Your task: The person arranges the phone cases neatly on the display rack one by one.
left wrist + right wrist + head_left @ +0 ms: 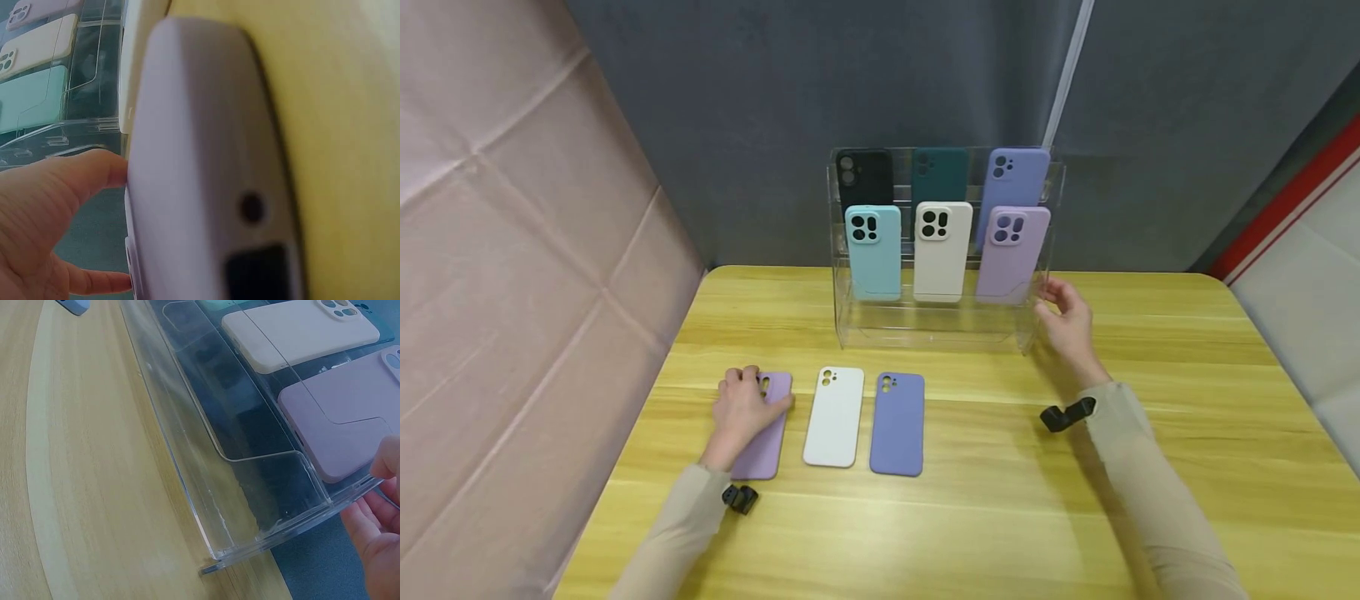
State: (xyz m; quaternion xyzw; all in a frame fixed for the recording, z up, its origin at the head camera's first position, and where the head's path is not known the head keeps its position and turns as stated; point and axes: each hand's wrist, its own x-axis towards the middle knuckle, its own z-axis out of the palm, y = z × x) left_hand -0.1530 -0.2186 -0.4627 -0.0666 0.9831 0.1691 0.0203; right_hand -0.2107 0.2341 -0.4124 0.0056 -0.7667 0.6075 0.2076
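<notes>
My left hand [745,408] is over a lilac phone case [765,454] at the left of the table and grips it, thumb at its right edge, other fingers at the upper left. Close up in the left wrist view, this case [181,125] shows its end with a round hole and a dark slot. My right hand [1067,325] holds the right side panel of a clear acrylic display stand [925,321]. From the right wrist view, thumb and fingers lie on either side of that panel's edge. A white case [833,417] and a blue-violet case [897,425] lie flat beside the lilac one.
Cases stand in two tiers of the rack: black [865,177], dark teal [942,175] and periwinkle [1017,175] above; light turquoise [874,258], cream [942,258] and lilac [1011,262] below. The bottom tier holds none. A grey curtain [760,150] hangs behind the wooden table [985,533].
</notes>
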